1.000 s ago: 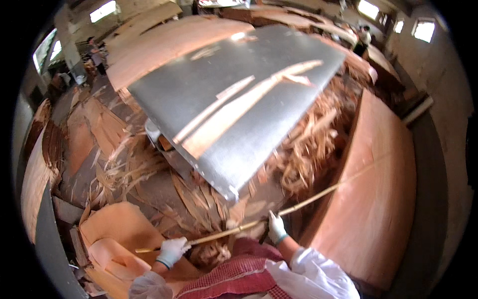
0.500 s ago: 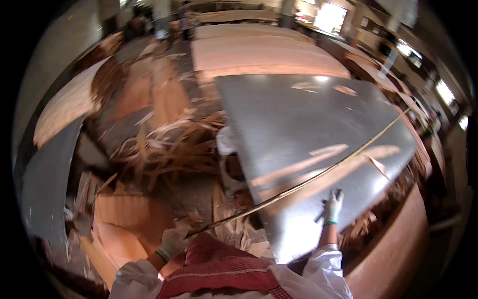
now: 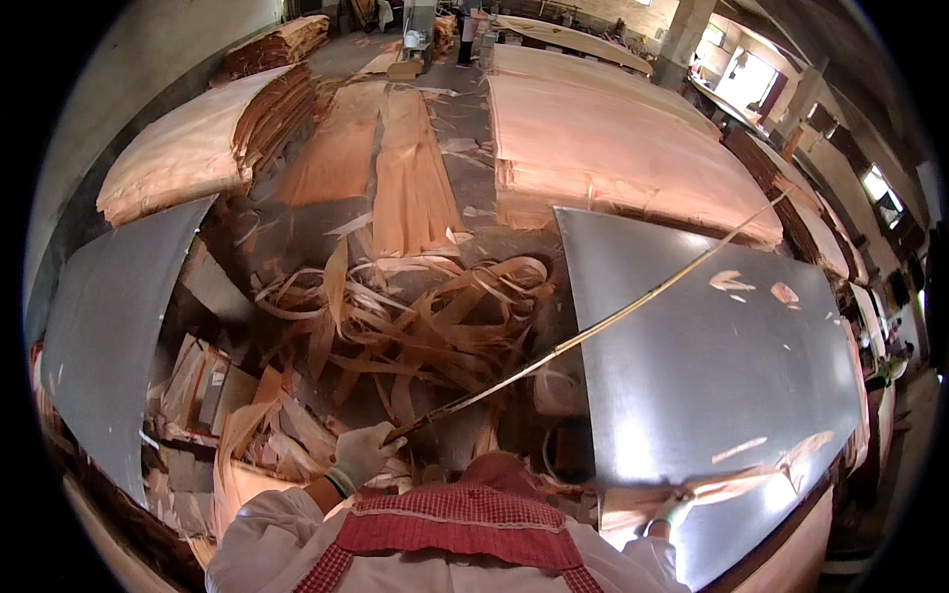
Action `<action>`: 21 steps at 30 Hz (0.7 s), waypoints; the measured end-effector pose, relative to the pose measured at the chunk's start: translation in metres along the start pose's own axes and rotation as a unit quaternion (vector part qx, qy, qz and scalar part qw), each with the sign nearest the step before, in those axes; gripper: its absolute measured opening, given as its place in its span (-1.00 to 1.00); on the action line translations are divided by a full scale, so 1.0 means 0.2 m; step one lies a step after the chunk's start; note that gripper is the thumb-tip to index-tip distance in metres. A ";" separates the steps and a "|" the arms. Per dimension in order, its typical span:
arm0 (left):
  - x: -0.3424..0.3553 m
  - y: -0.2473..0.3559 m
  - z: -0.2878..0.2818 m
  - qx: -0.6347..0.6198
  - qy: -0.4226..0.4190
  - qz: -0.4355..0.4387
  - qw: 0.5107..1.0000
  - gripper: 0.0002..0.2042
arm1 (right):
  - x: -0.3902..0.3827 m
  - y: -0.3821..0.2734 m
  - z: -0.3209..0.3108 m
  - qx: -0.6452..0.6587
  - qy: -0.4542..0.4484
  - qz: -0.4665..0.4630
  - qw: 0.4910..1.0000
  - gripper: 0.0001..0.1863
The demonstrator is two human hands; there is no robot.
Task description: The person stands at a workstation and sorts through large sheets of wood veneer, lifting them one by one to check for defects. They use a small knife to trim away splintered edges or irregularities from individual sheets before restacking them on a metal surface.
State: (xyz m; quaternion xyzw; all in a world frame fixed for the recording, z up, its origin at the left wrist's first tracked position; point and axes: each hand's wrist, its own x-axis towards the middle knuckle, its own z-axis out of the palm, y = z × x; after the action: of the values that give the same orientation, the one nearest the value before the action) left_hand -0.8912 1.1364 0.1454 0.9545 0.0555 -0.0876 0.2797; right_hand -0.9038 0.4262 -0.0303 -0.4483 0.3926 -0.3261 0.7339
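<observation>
My left hand [image 3: 363,455], in a pale work glove, is closed around the near end of a long, thin wooden stick [image 3: 583,336]. The stick slants up to the far right, crossing above a smooth grey metal sheet [image 3: 692,346]. My right hand [image 3: 674,512], also gloved, is low over the sheet's near part. Its fingers appear closed on the edge of a crumpled strip of wood veneer [image 3: 732,484], which lies across the sheet. Small veneer scraps [image 3: 730,282] rest farther up the metal.
Tangled veneer offcuts [image 3: 395,316] litter the floor ahead. Long veneer sheets [image 3: 410,178] lie beyond them. Tall veneer stacks stand at the far right [image 3: 603,128] and left [image 3: 188,148]. Another grey sheet [image 3: 109,326] slopes at my left. A person [image 3: 468,38] stands far back.
The view has swung left. The veneer strips have slid nearer along the metal sheet and bunched by my right hand. A dark object seen at that hand earlier no longer shows. My left hand keeps the stick.
</observation>
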 end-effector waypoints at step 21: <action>2.60 -0.44 -0.66 -0.099 0.021 -0.109 0.989 -0.69 | -0.44 1.38 4.46 -0.594 -0.537 -0.298 0.519 -0.53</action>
State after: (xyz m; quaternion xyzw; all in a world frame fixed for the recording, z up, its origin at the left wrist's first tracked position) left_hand -0.3783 1.3109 0.1053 0.9118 0.1731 -0.0918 0.3609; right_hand -0.1369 0.9650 0.0003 -0.9611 -0.1299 0.0856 0.2281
